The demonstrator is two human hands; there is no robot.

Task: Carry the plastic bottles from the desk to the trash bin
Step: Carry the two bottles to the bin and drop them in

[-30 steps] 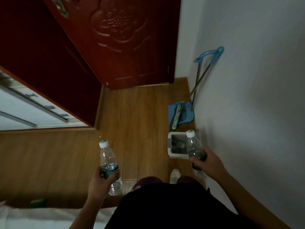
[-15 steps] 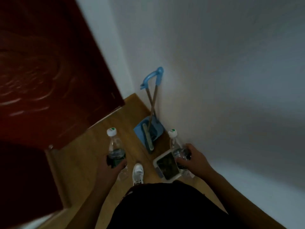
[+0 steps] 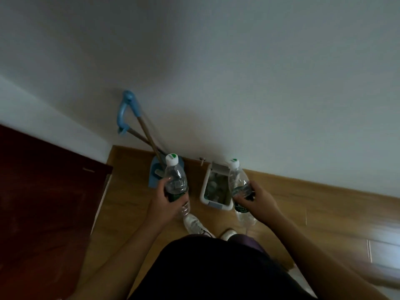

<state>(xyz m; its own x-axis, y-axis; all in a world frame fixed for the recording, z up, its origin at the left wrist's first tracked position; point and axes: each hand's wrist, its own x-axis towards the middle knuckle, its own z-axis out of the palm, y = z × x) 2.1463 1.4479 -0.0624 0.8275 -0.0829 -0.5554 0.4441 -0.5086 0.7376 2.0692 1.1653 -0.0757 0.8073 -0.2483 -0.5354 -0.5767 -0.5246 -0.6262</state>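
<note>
Between our hands sits the trash bin (image 3: 216, 187); our left hand (image 3: 166, 202) grips one plastic bottle (image 3: 175, 180), our right hand (image 3: 257, 198) grips the other bottle (image 3: 238, 185), both upright beside it.

Blue dustpan (image 3: 154, 175), dark red door (image 3: 43, 202)

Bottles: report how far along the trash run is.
Done: the carry. The person stands right at the open trash bin by the wall. In hand: the left hand grips the left bottle and the right hand grips the right bottle, both capped. Left: dropping both in, since neither is inside the bin yet.
</note>
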